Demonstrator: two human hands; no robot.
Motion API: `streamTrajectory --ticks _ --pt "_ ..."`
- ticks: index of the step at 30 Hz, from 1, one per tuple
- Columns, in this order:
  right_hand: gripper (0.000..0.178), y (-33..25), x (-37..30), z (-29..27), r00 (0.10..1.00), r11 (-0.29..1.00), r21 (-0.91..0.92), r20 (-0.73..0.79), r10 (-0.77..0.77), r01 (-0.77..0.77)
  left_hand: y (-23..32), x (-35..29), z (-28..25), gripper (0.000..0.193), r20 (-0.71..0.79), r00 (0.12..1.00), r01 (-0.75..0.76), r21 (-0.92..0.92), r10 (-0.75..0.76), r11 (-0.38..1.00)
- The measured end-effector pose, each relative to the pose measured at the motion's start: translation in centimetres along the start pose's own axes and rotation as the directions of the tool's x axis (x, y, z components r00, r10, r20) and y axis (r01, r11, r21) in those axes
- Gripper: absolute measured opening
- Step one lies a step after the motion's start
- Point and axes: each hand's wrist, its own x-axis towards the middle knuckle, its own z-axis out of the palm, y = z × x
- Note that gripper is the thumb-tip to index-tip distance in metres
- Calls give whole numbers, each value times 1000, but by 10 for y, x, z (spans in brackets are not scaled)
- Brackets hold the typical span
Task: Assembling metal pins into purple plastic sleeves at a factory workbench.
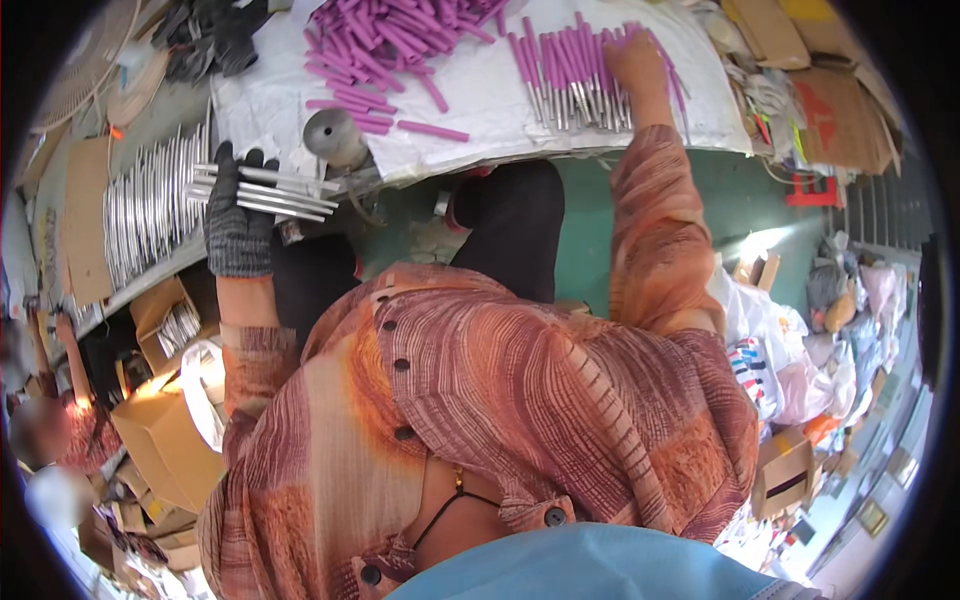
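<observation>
My left hand, in a dark grey knit glove, is closed around several bare silver metal tubes, held sideways near the table's front edge. My right hand is bare and reaches to the far right of the table. Its fingers curl at the purple end of a tube in a row of metal tubes with purple sleeves; the fingertips are partly hidden. Silver ends in that row point toward me. A heap of loose purple sleeves lies at the middle back, with a single purple sleeve nearer me.
A round grey metal block stands at the table edge beside the left hand. Many silver tubes line up at left. White cloth covers the table. Cardboard boxes are at lower left; another person works beyond. Bags fill the right.
</observation>
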Motion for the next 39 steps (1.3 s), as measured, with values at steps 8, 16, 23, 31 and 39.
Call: streamTrajectory --ticks 8,16,23,31,39 --pt "47 -142 -89 24 910 820 409 -73 -408 400 14 -2 10 25 -34 970 -243 -56 241 968" --pt "30 -185 -145 38 919 844 387 -26 -393 372 5 -11 42 31 71 875 -484 129 479 865" --pt "19 -231 -146 -93 990 -56 997 37 -133 -45 -16 -29 70 29 419 769 -639 527 483 560" --pt "29 -258 -151 -132 986 -287 958 -73 -147 28 -21 -29 68 27 466 763 -644 615 448 456" --pt "25 -292 -151 -151 992 -332 943 -76 -103 37 -19 -29 68 20 477 780 -622 653 404 432"
